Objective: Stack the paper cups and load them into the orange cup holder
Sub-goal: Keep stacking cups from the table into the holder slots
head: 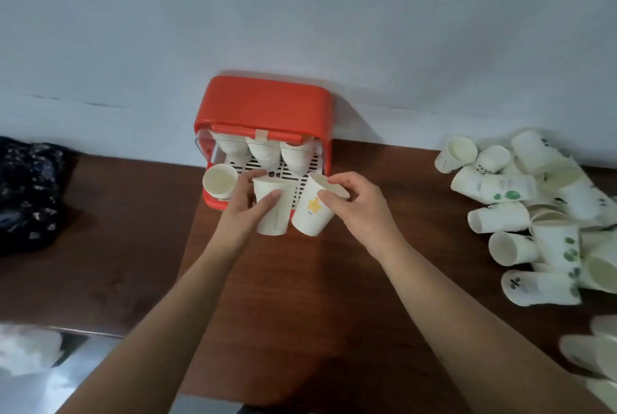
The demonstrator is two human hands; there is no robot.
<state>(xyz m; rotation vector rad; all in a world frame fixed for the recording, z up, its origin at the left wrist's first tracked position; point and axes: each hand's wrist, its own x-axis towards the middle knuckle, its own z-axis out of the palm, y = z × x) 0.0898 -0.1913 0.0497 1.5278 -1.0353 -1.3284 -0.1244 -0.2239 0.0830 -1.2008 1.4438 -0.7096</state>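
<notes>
The left hand (245, 213) is curled round a plain cup (272, 215), with the thumb laid across its side. The right hand (362, 205) pinches the rim of a star cup (314, 213) between thumb and fingers. My guess is that the rim pinch leaves the cup's body free to drop into the other. The two cups are side by side, mouths facing away from the person, just in front of the orange cup holder (263, 103).

The holder stands at the back edge of the worktop (300, 296) against the wall (300, 12), open front toward the person. Inside are three stacks (263, 153), and a single cup (220, 181) sits at its front left corner.

Loose cups (534, 213) crowd the right edge and a dark cloth (26, 193) lies at the left edge. Bare worktop in the middle leaves room for the arms. The holder's front lip is the edge to clear.
</notes>
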